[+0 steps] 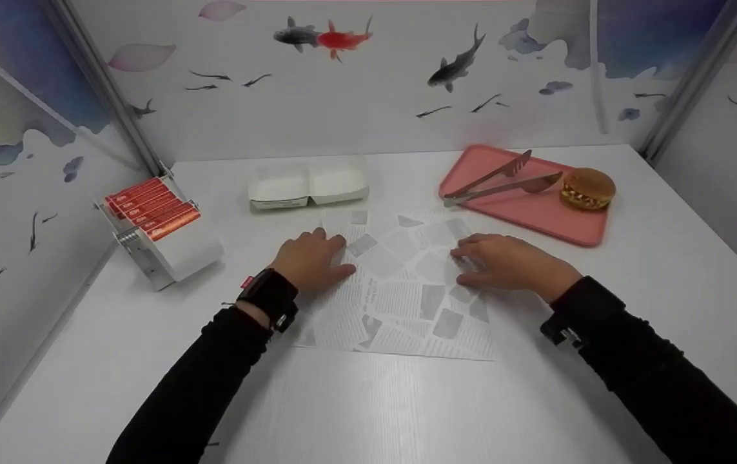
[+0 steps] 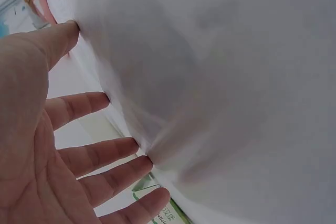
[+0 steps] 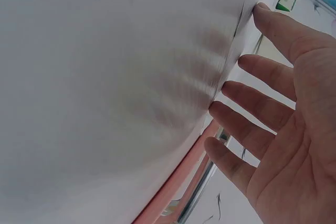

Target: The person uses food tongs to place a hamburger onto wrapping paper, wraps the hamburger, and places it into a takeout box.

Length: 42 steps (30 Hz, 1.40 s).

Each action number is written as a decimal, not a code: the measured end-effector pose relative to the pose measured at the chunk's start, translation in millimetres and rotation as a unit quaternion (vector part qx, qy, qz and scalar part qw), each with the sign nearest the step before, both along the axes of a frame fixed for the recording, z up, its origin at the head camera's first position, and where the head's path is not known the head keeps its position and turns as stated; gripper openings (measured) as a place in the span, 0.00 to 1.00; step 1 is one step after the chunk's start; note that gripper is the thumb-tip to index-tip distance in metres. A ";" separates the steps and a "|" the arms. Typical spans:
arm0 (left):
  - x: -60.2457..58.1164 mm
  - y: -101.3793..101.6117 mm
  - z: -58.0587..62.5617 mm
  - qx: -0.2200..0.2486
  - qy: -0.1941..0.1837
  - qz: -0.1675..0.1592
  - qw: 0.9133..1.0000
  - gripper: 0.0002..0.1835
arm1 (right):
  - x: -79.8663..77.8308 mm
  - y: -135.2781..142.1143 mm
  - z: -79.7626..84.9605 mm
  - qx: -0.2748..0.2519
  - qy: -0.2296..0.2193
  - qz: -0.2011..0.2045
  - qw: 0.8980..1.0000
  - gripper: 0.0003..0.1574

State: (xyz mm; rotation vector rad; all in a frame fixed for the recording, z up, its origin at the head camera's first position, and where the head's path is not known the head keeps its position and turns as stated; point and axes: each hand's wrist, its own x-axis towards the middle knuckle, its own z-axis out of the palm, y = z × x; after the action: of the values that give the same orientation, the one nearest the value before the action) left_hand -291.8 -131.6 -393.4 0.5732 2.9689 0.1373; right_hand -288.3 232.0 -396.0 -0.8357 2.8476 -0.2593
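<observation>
A sheet of newsprint-patterned wrapping paper (image 1: 400, 299) lies flat on the white table. My left hand (image 1: 312, 261) rests on its left side, fingers spread. Toward the far right part of the sheet, my right hand (image 1: 503, 261) is set down with its fingers pointing left. In the left wrist view, the left hand (image 2: 68, 145) has its fingertips on the pale surface and its palm raised. The right wrist view has the right hand (image 3: 278, 103) in a like pose, fingers apart. Neither hand grips anything.
Behind the sheet stands an opened white food box (image 1: 339, 187). At the back right, a pink tray (image 1: 523, 216) bears metal tongs (image 1: 503, 187) and a burger (image 1: 587, 188). A white holder (image 1: 191, 254) with red-and-white packets (image 1: 152, 206) stands at the left, near the wall.
</observation>
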 end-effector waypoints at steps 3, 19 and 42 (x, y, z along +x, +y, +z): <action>1.6 3.3 0.7 -0.006 -0.002 -0.007 1.000 0.35 | 3.4 3.5 0.7 0.000 0.000 -0.003 1.000 0.34; -4.6 12.4 -1.6 -0.007 -0.002 -0.015 1.000 0.35 | 19.5 8.2 4.3 -0.012 0.026 0.019 0.999 0.30; -0.5 20.3 0.0 0.010 -0.004 -0.029 1.000 0.35 | 21.0 22.3 5.8 -0.022 0.007 0.006 1.000 0.31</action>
State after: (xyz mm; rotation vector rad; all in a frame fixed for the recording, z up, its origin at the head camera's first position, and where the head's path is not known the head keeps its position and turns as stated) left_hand -292.3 -111.3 -393.4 0.6583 2.9427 0.1650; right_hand -267.3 254.3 -390.2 -0.8668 2.8588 -0.3169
